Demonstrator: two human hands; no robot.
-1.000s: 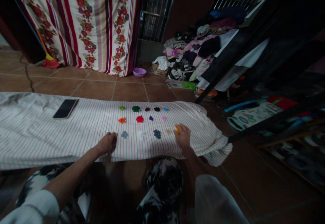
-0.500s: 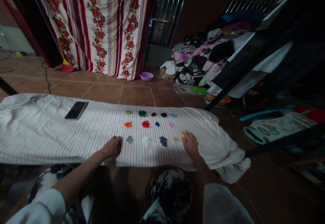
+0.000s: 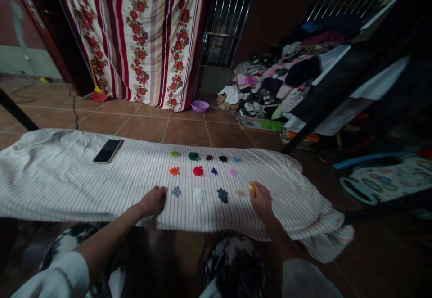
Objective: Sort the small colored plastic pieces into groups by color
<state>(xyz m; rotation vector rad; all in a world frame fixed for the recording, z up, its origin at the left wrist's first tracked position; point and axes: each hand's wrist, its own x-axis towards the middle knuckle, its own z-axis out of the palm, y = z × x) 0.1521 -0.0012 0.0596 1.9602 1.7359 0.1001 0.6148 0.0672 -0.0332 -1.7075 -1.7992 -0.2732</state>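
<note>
My left hand (image 3: 155, 200) rests on the striped cloth with its fingers curled, just left of a small pile of grey pieces (image 3: 176, 191). Whatever it may hold is too small to make out. My right hand (image 3: 262, 197) has its fingertips closed around something small and yellow (image 3: 252, 187), low over the cloth beside a beige pile (image 3: 239, 193). Between the hands lie white pieces (image 3: 199, 195) and dark grey pieces (image 3: 222, 195). Behind them are orange (image 3: 174, 171), red (image 3: 198, 171), dark blue (image 3: 214, 171) and pink (image 3: 232, 172) piles.
The striped cloth (image 3: 135, 154) covers a low table. Light green (image 3: 174, 153), dark green (image 3: 194, 156), maroon (image 3: 209, 157), black (image 3: 223, 158) and light blue (image 3: 236, 159) piles form its far row. A phone (image 3: 108, 151) lies left. A purple basin (image 3: 200, 106) stands on the floor.
The whole view has shifted, so things appear slightly lower and further right. Both hands stay in nearly the same places on the cloth, the right one still at the yellow.
</note>
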